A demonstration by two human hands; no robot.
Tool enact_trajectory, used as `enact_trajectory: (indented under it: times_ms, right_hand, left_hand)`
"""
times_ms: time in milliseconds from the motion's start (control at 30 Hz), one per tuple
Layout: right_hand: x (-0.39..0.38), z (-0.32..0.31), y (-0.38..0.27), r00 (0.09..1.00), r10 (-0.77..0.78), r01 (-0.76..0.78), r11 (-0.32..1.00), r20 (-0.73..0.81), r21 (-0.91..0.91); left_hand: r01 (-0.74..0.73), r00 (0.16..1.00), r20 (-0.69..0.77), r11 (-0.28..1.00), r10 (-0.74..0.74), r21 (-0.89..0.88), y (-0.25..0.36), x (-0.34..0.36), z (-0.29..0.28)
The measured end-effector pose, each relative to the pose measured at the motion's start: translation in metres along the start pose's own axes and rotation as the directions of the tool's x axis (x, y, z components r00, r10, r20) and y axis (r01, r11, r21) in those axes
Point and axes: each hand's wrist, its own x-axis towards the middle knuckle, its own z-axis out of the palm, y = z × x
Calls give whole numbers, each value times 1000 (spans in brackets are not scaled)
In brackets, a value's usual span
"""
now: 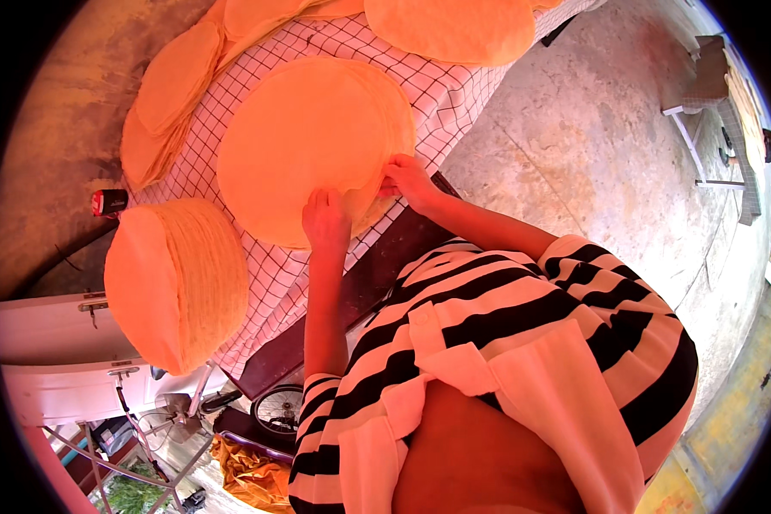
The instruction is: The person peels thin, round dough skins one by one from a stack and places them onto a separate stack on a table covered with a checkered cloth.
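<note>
- Pinching disc [313, 146] edge at 5 o'clock: right hand [409, 180], fingers closed on rim.
- Left hand [326, 220] at 6 o'clock, fingers curled onto disc edge.

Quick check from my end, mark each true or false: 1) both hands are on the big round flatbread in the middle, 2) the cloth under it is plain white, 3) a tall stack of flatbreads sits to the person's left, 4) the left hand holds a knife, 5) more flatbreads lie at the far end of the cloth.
1) True: the left hand and right hand touch the near edge of the big flatbread.
2) False: the cloth is white with a dark grid check.
3) True: the tall stack stands there.
4) False: the left hand holds no tool, only the flatbread's edge.
5) True: the far flatbreads lie there.
</note>
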Motion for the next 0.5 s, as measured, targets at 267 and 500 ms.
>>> enact_trajectory:
  times_ms: [267,500]
  right_hand:
    - [8,-4,-4,997,40,-33,995,67,-96]
    - [8,6,-5,998,37,-35,999,42,-29]
  left_hand:
    - [60,981,-175,985,-88,-159,18,-3,21]
    - [111,978,-158,980,-137,-165,32,-1,18]
